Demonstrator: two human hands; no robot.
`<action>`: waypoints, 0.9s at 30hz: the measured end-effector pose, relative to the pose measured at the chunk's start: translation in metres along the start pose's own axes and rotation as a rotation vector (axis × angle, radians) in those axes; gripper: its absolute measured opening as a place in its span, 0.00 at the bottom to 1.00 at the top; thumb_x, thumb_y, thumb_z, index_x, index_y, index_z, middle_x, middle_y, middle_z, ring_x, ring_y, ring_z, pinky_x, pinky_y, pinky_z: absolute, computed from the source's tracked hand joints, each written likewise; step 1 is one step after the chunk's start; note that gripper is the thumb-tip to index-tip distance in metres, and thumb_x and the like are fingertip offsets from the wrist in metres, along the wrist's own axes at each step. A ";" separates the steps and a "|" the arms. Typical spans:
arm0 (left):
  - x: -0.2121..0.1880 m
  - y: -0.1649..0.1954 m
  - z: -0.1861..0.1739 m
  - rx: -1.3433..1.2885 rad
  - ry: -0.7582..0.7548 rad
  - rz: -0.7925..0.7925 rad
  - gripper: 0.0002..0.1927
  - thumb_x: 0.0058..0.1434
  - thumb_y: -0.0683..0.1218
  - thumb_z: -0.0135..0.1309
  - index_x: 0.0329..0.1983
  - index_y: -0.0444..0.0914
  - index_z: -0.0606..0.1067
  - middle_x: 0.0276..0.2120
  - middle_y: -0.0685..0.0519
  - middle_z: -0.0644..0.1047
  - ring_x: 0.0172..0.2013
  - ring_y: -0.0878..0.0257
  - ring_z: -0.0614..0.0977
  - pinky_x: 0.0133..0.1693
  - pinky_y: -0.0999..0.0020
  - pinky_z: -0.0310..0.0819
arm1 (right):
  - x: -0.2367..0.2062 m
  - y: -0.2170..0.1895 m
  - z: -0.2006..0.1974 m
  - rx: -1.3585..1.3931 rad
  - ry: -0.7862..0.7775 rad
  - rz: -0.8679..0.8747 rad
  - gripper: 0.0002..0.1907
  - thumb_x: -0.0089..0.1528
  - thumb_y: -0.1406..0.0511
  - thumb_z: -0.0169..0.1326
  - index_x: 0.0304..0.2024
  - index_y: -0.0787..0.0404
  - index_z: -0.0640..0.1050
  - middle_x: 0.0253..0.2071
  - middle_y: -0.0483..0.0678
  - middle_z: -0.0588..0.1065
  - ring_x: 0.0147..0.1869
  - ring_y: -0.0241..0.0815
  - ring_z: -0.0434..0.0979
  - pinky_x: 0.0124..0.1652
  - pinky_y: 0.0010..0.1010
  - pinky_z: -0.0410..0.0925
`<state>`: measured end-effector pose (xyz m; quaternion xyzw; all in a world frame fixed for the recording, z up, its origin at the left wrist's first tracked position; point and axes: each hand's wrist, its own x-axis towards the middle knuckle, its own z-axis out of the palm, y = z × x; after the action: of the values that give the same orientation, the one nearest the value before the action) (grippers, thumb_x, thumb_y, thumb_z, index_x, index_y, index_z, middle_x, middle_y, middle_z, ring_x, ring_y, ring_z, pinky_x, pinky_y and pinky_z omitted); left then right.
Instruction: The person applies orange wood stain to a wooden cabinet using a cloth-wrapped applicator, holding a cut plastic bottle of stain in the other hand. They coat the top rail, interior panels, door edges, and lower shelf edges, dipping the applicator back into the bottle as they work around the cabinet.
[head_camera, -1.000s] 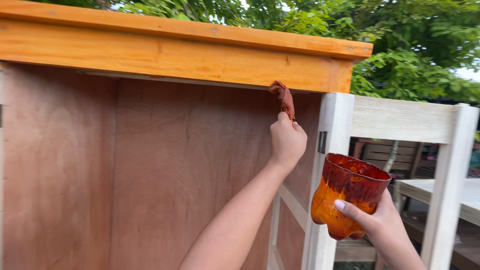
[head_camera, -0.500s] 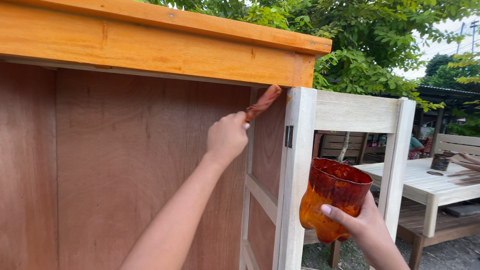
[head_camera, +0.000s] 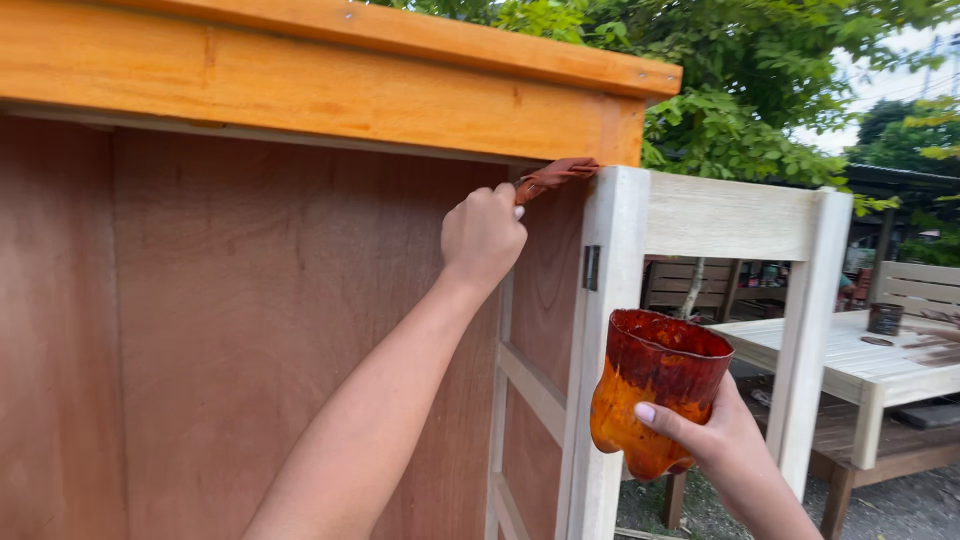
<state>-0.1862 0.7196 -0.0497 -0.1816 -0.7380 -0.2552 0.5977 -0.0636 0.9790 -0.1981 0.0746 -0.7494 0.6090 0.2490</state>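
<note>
My left hand (head_camera: 483, 235) is raised inside a wooden cabinet and grips a reddish-brown stained brush (head_camera: 555, 176). The bristles point right and touch the upper inner corner where the orange-stained top board (head_camera: 300, 90) meets the pale unpainted frame post (head_camera: 610, 300). Lower down and outside the cabinet, my right hand (head_camera: 720, 440) holds an open cut-off plastic container (head_camera: 655, 385) from beneath. It is coated orange and dark red with stain and stands upright beside the post.
The cabinet's brown plywood back panel (head_camera: 250, 320) fills the left. A pale open door frame (head_camera: 800, 300) stands out to the right. Behind it are a pale slatted table (head_camera: 860, 365) with a dark can (head_camera: 885, 318), a bench and green trees.
The brush was against the underside of the top board with its bristles upward; now it is angled right into the corner by the pale post. The container has stayed low at the right.
</note>
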 end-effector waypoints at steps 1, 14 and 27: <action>0.001 -0.002 -0.004 0.013 0.029 -0.005 0.07 0.60 0.45 0.54 0.35 0.36 0.78 0.30 0.41 0.80 0.33 0.43 0.83 0.35 0.48 0.76 | 0.002 -0.001 0.004 -0.031 -0.006 -0.017 0.55 0.43 0.51 0.69 0.68 0.59 0.61 0.58 0.59 0.75 0.61 0.55 0.78 0.56 0.50 0.74; -0.021 -0.093 -0.156 0.028 0.318 -0.184 0.13 0.54 0.47 0.64 0.42 0.40 0.83 0.31 0.42 0.82 0.34 0.44 0.84 0.37 0.51 0.77 | 0.013 0.001 0.034 -0.062 -0.117 -0.040 0.55 0.43 0.50 0.68 0.68 0.60 0.61 0.56 0.61 0.75 0.59 0.58 0.80 0.49 0.47 0.78; -0.074 -0.136 -0.184 0.062 0.617 -0.337 0.07 0.57 0.39 0.62 0.36 0.32 0.77 0.31 0.38 0.81 0.35 0.42 0.83 0.37 0.52 0.74 | 0.005 0.000 0.057 -0.032 -0.163 0.067 0.53 0.46 0.53 0.70 0.69 0.58 0.62 0.58 0.60 0.74 0.63 0.56 0.76 0.59 0.51 0.69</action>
<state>-0.1030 0.5038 -0.1154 0.0467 -0.5498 -0.3707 0.7470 -0.0841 0.9260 -0.2035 0.0947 -0.7790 0.5967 0.1676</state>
